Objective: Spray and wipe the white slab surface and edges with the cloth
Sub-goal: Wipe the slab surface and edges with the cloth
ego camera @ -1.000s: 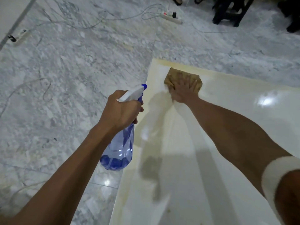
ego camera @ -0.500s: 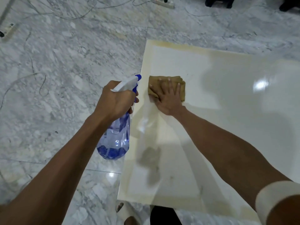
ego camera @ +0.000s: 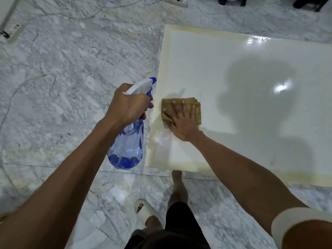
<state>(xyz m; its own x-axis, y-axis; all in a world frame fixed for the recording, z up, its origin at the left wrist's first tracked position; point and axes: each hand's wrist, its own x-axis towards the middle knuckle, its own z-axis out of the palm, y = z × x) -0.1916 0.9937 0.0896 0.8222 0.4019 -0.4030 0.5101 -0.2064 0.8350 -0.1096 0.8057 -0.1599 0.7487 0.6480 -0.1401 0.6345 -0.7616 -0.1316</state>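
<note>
Our right hand (ego camera: 183,121) lies flat with fingers spread, pressing the folded brown cloth (ego camera: 180,110) onto the white slab (ego camera: 233,72), while our left hand (ego camera: 128,105) curls around the neck of the blue spray bottle (ego camera: 126,146), a finger by the trigger. The cloth sits under our right palm and fingers, just inside the slab's left edge; the bottle hangs just left of that edge, over the marble floor (ego camera: 62,69), close beside the wiping hand. The cloth looks soft and limp, so we judge it moves best under broad palm pressure rather than a pinch, and for the edges we would wrap it over the rim. The slab seems rigid and glossy, likely slick where wet. The bottle holds little liquid at its base, so it should be light, best held at the neck.
</note>
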